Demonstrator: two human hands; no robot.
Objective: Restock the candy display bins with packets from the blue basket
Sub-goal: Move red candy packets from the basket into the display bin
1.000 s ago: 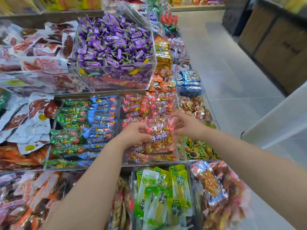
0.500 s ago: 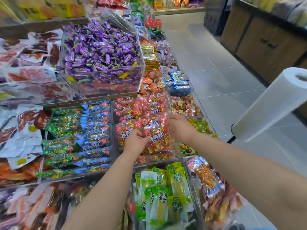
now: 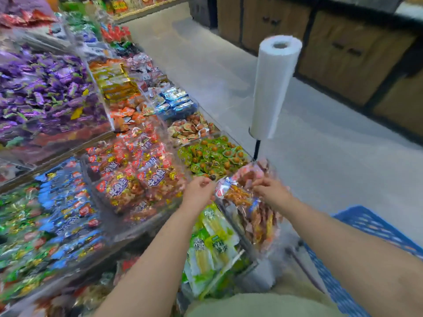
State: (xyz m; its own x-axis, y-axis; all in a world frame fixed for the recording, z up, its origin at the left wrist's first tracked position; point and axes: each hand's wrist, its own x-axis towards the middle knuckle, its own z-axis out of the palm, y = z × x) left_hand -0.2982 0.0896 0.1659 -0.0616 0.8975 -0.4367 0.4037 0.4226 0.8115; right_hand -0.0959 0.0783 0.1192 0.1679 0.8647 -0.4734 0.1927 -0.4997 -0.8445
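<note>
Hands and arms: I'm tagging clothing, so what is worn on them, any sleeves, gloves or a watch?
The left forearm and right forearm are bare to the frame edge: no sleeves or watch. The left hand and right hand wear no gloves; blur hides any rings. A beige garment shows at the bottom edge.

The blue basket (image 3: 366,227), a plastic lattice, shows only one corner. Just beside it stands a clear bin (image 3: 246,245) crammed with orange-brown packets (image 3: 238,197) in clear wrap, some rising above its rim. Next out from the basket lie green-and-yellow packets (image 3: 212,243). Beyond them red packets (image 3: 137,179) are heaped flat, and small green packets (image 3: 212,156) lie farther off.
</note>
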